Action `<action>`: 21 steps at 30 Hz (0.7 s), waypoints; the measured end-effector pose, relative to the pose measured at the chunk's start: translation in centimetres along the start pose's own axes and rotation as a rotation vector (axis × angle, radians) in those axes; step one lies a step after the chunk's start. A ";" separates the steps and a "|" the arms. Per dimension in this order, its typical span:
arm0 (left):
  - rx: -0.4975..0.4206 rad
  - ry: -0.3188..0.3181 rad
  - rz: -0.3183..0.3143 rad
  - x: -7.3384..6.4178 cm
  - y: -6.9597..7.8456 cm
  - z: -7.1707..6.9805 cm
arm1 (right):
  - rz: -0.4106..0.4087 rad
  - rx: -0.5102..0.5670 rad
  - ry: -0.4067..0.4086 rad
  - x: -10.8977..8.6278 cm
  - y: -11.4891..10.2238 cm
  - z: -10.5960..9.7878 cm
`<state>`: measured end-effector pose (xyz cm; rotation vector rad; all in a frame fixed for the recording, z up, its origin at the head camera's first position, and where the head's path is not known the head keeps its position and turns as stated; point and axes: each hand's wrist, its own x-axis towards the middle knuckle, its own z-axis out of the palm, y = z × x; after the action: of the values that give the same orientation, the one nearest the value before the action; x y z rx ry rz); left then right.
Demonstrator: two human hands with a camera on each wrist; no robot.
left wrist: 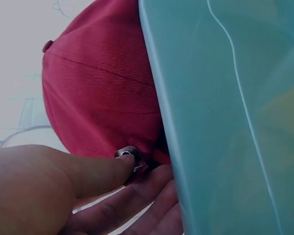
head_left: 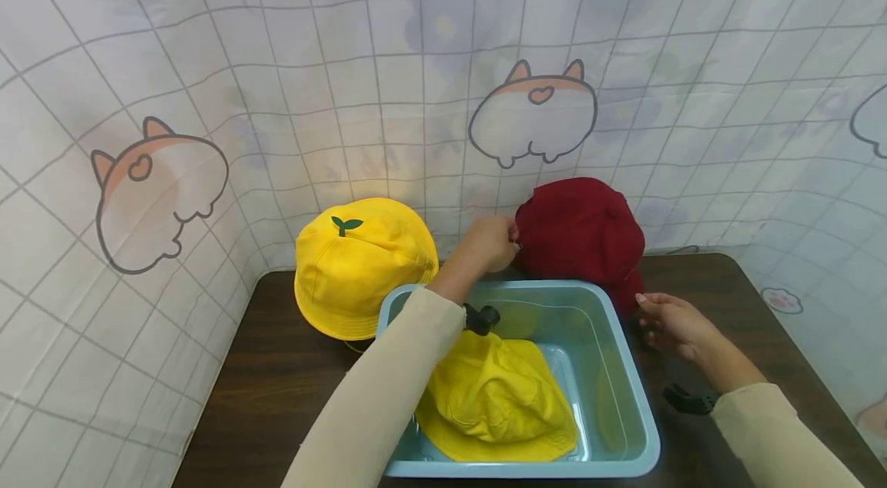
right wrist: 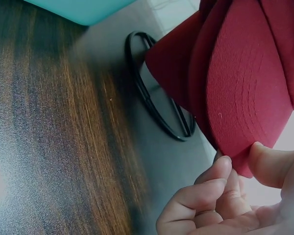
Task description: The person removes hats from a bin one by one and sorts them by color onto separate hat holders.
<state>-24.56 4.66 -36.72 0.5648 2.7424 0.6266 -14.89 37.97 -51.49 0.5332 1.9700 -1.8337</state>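
Note:
A dark red cap [head_left: 580, 230] stands behind the basin, against the wall sheet. My left hand [head_left: 490, 243] reaches over the basin and pinches the cap's back edge by a metal buckle [left wrist: 129, 154], thumb on top. On the other side, my right hand [head_left: 675, 326] pinches the tip of the cap's brim [right wrist: 245, 112] between thumb and fingers. Below my left forearm, a yellow hat [head_left: 495, 399] lies crumpled in the light blue basin [head_left: 640, 411]. The forearm hides part of that basin and hat.
Left of the basin sits another yellow bucket hat [head_left: 363, 265] with a green sprout on it. The dark wooden table [head_left: 270, 388] meets a white gridded sheet [head_left: 388, 88] at the back and sides. A black cable [right wrist: 139, 93] lies behind the cap.

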 end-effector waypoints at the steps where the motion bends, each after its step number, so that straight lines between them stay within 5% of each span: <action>1: 0.002 -0.002 0.013 -0.1 -0.1 -0.1 | 0.003 -0.001 0.003 -0.1 0.0 0.0; 6: -0.005 -0.021 0.077 -0.9 -0.4 -0.7 | 0.014 -0.048 0.028 -0.4 -0.3 -0.2; 12: -0.043 -0.063 0.077 -2.6 -0.4 -2.6 | -0.020 -0.181 0.094 -1.5 -1.6 -0.1; 21: -0.062 -0.011 0.089 -7.8 -2.1 -6.2 | -0.159 -0.203 0.181 -3.6 -5.2 0.9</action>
<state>-20.43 -2.68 -30.92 0.6770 2.6898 0.7240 -14.56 36.70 -45.22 0.5067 2.3489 -1.6983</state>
